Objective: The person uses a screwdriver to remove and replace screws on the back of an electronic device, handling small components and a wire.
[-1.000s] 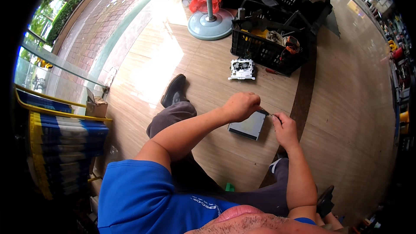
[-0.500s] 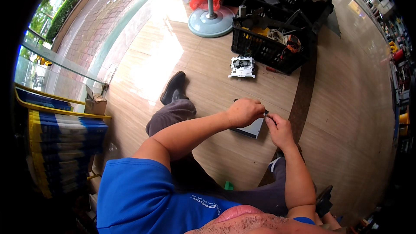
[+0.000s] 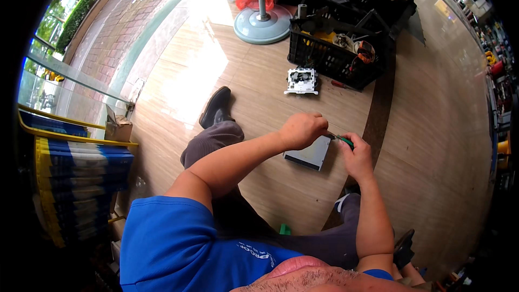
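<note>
My right hand (image 3: 358, 157) is closed around a small green-handled tool (image 3: 346, 141). The tool's thin dark end points left toward my left hand; its exact kind is too small to tell. My left hand (image 3: 304, 130) is closed in a pinch beside that end, and what its fingers hold is hidden. Under and between my hands, a flat silver metal case (image 3: 312, 154), like a disc drive housing, lies on the floor with its dark edge toward me. Farther off, a white plastic mechanism with dark parts (image 3: 301, 81) rests on the floor.
A black crate (image 3: 335, 64) of tools and parts stands beyond the white mechanism, with a red-handled tool (image 3: 339, 84) by it. Left of it is a round grey pole base (image 3: 263, 26). A yellow rack (image 3: 81, 138) is at left. A small green object (image 3: 285, 229) lies near my legs.
My right hand has shifted slightly right and turned, so the tool's green handle now shows. My left hand has moved slightly up and left, uncovering more of the silver case.
</note>
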The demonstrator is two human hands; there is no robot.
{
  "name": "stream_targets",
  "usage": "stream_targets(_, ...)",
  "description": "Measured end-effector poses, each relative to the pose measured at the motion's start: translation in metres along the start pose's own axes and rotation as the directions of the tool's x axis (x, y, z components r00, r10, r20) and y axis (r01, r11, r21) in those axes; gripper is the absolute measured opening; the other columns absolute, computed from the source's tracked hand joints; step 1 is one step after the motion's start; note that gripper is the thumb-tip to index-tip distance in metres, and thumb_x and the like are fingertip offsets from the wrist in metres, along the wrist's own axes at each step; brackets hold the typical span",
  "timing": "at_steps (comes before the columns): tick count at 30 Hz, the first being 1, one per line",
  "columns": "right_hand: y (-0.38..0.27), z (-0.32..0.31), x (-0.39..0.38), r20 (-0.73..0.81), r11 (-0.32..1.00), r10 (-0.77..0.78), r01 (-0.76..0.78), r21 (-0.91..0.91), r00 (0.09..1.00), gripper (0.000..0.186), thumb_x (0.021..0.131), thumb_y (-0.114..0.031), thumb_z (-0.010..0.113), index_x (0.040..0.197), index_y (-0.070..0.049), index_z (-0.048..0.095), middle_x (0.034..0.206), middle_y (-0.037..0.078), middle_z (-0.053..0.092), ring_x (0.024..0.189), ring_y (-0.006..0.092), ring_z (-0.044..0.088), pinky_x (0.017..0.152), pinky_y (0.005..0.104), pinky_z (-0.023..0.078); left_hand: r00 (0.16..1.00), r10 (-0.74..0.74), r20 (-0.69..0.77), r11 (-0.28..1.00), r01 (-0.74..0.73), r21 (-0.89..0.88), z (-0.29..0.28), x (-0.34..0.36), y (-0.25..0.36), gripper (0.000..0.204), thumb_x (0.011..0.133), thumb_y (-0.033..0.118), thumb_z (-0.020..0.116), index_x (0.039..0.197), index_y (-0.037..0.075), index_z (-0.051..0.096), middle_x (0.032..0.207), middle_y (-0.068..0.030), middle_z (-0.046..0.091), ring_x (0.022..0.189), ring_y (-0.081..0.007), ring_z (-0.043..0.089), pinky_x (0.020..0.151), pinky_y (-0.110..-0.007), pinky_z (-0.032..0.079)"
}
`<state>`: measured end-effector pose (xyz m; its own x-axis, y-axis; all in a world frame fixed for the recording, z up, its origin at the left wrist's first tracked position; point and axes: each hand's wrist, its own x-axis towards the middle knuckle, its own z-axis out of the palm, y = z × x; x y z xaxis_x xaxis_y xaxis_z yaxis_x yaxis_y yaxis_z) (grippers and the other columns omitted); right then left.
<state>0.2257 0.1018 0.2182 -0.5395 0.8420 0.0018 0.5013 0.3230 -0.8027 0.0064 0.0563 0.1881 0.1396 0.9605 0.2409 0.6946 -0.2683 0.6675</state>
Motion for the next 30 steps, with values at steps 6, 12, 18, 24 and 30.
stream_targets(6, 0.005, -0.009, 0.003, -0.062, 0.998, 0.000, -0.004, -0.057, 0.998, 0.016, 0.093, -0.013, 0.064, 0.102, 0.000, 0.065, 0.085, 0.020, 0.068, 0.077, 0.0329, 0.067, 0.069, 0.0374, 0.052, 0.998, -0.066, -0.007, 0.998, 0.066, -0.013, -0.011, 0.003, -0.008, 0.013, 0.091, 0.020, 0.065, 0.092, 0.007, 0.066, 0.092, -0.0137, 0.064, 0.086, -0.0369, 0.063, 0.074, -0.046, 0.052)
stream_targets(12, 0.013, -0.013, 0.003, -0.095, 0.996, -0.014, 0.006, -0.084, 0.995, 0.016, 0.095, -0.013, 0.062, 0.102, 0.000, 0.065, 0.084, 0.016, 0.065, 0.072, 0.0254, 0.062, 0.066, 0.0352, 0.049, 0.992, -0.095, -0.085, 0.995, 0.098, 0.026, -0.020, 0.004, -0.011, 0.012, 0.090, 0.019, 0.066, 0.091, 0.007, 0.066, 0.091, -0.0131, 0.065, 0.084, -0.0361, 0.064, 0.073, -0.045, 0.052)
stream_targets(18, 0.009, -0.007, 0.001, -0.047, 0.998, 0.036, -0.038, -0.053, 0.998, 0.015, 0.093, -0.013, 0.063, 0.101, 0.001, 0.065, 0.092, 0.021, 0.067, 0.084, 0.0365, 0.066, 0.074, 0.0396, 0.051, 0.997, -0.025, -0.071, 1.000, 0.026, 0.016, -0.017, 0.002, -0.004, 0.013, 0.091, 0.020, 0.065, 0.091, 0.007, 0.066, 0.091, -0.0130, 0.065, 0.084, -0.0360, 0.064, 0.073, -0.045, 0.052)
stream_targets(24, 0.006, -0.006, 0.001, -0.038, 0.999, 0.002, -0.004, -0.052, 0.999, 0.014, 0.093, -0.012, 0.063, 0.098, 0.001, 0.064, 0.091, 0.020, 0.066, 0.085, 0.0369, 0.065, 0.074, 0.0396, 0.051, 0.999, -0.048, -0.023, 0.999, 0.048, 0.000, -0.013, 0.001, -0.003, 0.015, 0.091, 0.021, 0.065, 0.090, 0.006, 0.066, 0.091, -0.0132, 0.065, 0.086, -0.0366, 0.064, 0.074, -0.045, 0.052)
stream_targets(30, 0.003, -0.007, 0.000, -0.043, 0.997, -0.031, 0.028, -0.072, 0.999, 0.013, 0.093, -0.011, 0.063, 0.099, 0.001, 0.064, 0.091, 0.020, 0.066, 0.084, 0.0366, 0.065, 0.073, 0.0396, 0.051, 0.990, -0.130, 0.061, 0.991, 0.133, -0.033, -0.009, 0.002, -0.004, 0.016, 0.093, 0.021, 0.064, 0.095, 0.005, 0.067, 0.090, -0.0136, 0.068, 0.085, -0.0347, 0.066, 0.076, -0.043, 0.053)
